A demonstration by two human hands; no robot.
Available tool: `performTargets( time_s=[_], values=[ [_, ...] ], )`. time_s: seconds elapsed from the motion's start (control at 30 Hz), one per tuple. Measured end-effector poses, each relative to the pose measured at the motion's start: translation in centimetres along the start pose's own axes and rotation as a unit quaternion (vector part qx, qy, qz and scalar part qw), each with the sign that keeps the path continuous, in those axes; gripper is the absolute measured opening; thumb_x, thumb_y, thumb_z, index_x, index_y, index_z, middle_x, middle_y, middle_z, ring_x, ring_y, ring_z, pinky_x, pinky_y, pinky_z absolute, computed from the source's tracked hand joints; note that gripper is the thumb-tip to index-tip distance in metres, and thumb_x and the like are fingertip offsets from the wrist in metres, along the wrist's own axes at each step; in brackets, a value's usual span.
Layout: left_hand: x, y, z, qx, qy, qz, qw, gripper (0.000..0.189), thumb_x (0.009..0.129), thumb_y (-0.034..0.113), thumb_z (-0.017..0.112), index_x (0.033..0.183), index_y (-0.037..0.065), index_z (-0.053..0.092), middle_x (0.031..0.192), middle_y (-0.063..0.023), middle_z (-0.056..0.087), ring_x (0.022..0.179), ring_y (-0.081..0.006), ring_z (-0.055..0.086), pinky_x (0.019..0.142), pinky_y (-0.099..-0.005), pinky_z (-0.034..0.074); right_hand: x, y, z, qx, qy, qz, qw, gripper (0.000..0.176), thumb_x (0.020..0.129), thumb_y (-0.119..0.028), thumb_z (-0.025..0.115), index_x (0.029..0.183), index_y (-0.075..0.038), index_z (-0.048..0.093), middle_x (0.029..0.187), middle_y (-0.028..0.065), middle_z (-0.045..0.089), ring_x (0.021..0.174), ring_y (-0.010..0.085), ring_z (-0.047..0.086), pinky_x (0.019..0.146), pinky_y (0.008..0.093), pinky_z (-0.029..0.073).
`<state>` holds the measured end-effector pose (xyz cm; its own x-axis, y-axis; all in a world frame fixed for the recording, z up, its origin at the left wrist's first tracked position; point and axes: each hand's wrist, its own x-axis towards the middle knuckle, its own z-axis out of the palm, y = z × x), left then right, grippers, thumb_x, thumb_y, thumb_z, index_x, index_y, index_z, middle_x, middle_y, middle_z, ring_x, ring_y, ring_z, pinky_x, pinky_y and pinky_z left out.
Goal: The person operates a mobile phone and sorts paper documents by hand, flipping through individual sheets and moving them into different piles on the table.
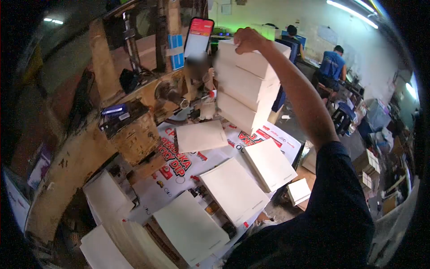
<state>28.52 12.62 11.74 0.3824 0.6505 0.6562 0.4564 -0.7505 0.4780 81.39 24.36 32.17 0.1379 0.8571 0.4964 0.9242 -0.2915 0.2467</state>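
Note:
My right hand (249, 40) reaches up and forward, its fingers curled over the top edge of a tall stack of white paper blocks (242, 87). The blocks sit one on another, with dark seam lines between them. Below the tall stack, a lower white paper block (201, 136) lies on a printed sheet (168, 172). Nearer to me are more white blocks, including one in the middle (235, 190) and one at the right (270, 165), each with small print near a corner. I cannot make out my left hand.
A phone (199, 38) with a lit screen stands upright behind the table. Left of it are a wooden frame (101, 58) and a worn wooden box (134, 136). Two people sit farther back, one in a blue shirt (332, 65). Bundles and bags (378, 116) crowd the right side.

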Motion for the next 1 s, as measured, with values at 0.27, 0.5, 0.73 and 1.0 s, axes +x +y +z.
performTargets(
  time_s=[0.27,0.5,0.73,1.0],
  values=[
    [-0.2,-0.6,0.0,0.005,-0.011,-0.008,1.0,0.059,0.078,0.029,0.072,0.122,0.002,0.043,0.12,-0.0147,0.055,0.114,-0.0313,0.051,0.097,-0.0368,0.04,-0.3,-1.4,1.1,-0.019,0.017,0.018,1.0,0.036,0.063,-0.026,0.069,0.093,-0.006,0.067,0.091,0.0172,0.067,0.089,0.0339,0.065,0.078,0.0417,0.054],
    [-0.5,-1.0,0.0,0.008,-0.017,-0.014,1.0,0.057,0.078,0.028,0.072,0.121,0.003,0.044,0.119,-0.0147,0.055,0.113,-0.0313,0.052,0.097,-0.037,0.04,-4.0,-8.4,4.0,0.12,0.27,-0.105,0.949,0.075,0.074,-0.007,0.063,0.14,-0.008,0.027,0.129,0.0205,0.05,0.118,0.0365,0.052,0.102,0.0471,0.038],
    [-0.7,-1.2,0.1,0.009,-0.02,-0.017,1.0,0.056,0.078,0.027,0.072,0.12,0.003,0.045,0.118,-0.0147,0.056,0.112,-0.0313,0.052,0.096,-0.0371,0.041,-4.0,-11.0,7.5,0.249,0.216,-0.136,0.934,0.096,0.072,0.011,0.056,0.15,-0.013,0.005,0.149,0.017,0.025,0.129,0.0288,0.045,0.109,0.0485,0.03],
    [-0.9,-1.4,0.1,0.014,-0.025,-0.025,0.999,0.054,0.078,0.026,0.073,0.119,0.003,0.046,0.117,-0.0146,0.057,0.111,-0.0313,0.053,0.095,-0.0372,0.041,-3.6,-11.3,6.7,0.219,0.137,-0.162,0.952,0.091,0.073,0.007,0.057,0.148,-0.009,0.007,0.153,0.0189,0.015,0.136,0.0398,0.03,0.107,0.0527,0.032]
  ],
)
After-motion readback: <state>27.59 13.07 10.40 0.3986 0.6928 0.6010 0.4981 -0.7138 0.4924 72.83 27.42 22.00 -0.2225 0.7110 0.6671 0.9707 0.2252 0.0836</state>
